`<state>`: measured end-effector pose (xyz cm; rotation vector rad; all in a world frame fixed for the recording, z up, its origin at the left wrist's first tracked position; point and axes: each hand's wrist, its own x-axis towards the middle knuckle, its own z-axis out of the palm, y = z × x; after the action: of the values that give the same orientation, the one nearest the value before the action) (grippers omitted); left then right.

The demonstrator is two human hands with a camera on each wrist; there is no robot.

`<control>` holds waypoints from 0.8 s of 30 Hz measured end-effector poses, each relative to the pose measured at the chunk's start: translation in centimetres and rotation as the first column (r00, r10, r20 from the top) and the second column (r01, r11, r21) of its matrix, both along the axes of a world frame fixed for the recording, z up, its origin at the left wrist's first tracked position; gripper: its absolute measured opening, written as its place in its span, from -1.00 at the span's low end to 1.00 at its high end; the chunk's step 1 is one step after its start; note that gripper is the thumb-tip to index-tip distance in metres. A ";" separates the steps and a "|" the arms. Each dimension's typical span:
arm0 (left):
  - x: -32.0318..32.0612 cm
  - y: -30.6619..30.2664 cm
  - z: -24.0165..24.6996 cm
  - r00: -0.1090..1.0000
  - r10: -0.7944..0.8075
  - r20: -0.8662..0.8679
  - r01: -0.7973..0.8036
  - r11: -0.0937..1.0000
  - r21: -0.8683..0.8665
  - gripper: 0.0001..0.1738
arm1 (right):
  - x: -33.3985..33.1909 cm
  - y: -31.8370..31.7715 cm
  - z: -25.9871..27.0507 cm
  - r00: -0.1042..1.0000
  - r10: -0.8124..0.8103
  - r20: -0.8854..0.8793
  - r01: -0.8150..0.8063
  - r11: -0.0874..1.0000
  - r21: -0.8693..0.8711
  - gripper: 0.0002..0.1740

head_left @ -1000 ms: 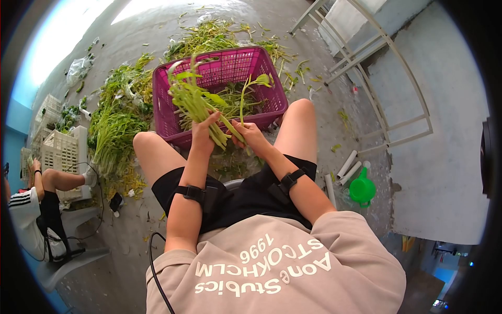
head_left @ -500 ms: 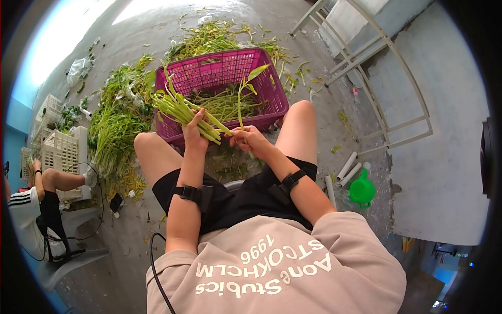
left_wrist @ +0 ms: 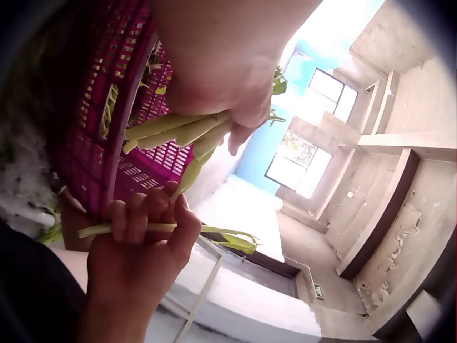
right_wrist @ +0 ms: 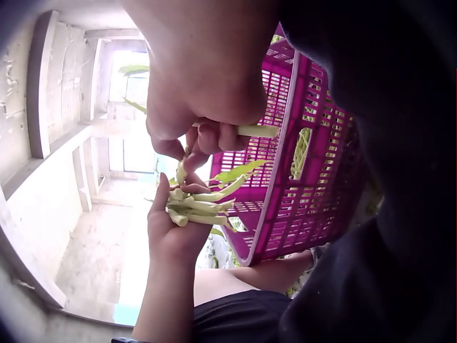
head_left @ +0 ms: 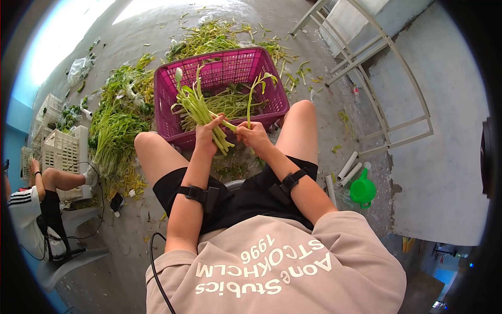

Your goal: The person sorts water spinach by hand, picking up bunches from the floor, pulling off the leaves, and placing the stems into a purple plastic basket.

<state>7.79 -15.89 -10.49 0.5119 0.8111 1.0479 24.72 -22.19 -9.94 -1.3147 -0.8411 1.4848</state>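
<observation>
My left hand [head_left: 207, 137] grips a bunch of leafy green stalks [head_left: 193, 104] near its cut ends, over the front of the purple basket [head_left: 166, 118]. Close beside it, my right hand [head_left: 254, 137] holds a single green stalk [head_left: 250, 104] whose leafy tip rises above the fist. Between the hands, one stem slants from the bunch to my right fingertips, which pinch its end; the left wrist view shows this stem [left_wrist: 190, 175] too. Pale cut ends [right_wrist: 200, 216] stick out of my left hand in the right wrist view. More stalks [head_left: 230, 104] lie inside the basket.
Heaps of greens [head_left: 117, 125] cover the floor left of and behind the basket. At the far left a person [head_left: 31, 204] sits by white crates [head_left: 60, 149]. A metal frame [head_left: 379, 94], white pipes [head_left: 346, 165] and a green plastic vessel [head_left: 362, 189] are on the right.
The bunch in my left hand tipped leftward half a second ago and now stands more upright, shifted right. My right hand has moved slightly right, still holding its stalk.
</observation>
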 end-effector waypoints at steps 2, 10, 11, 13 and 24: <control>0.6 -0.4 0.0 1.000 0.009 -0.019 -0.009 1.000 -0.013 -0.81 | 0.2 0.0 0.0 0.999 0.008 -0.033 -0.008 1.000 0.004 -0.84; 0.6 -0.2 -0.2 0.980 0.079 -0.184 -0.057 0.991 0.118 -0.82 | -0.4 0.0 0.2 0.993 0.058 0.106 -0.064 0.997 0.051 -0.80; 0.5 -0.2 -0.1 0.973 0.053 -0.225 -0.025 0.992 0.126 -0.82 | -0.5 0.1 -0.2 0.973 0.073 0.217 -0.099 0.989 0.110 -0.75; 0.7 -0.2 -0.5 0.966 0.071 -0.247 -0.031 0.986 0.163 -0.84 | -0.5 0.2 -0.9 0.952 0.073 0.297 -0.132 0.974 0.182 -0.75; 1.7 -1.2 -0.4 0.967 0.076 -0.245 -0.015 0.970 0.241 -0.88 | -0.3 0.2 -1.1 0.928 -0.043 0.370 -0.042 0.975 0.219 -0.78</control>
<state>9.47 -17.07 -10.88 0.8475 0.9296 1.1442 24.38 -22.02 -11.02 -1.4443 -1.2153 1.1128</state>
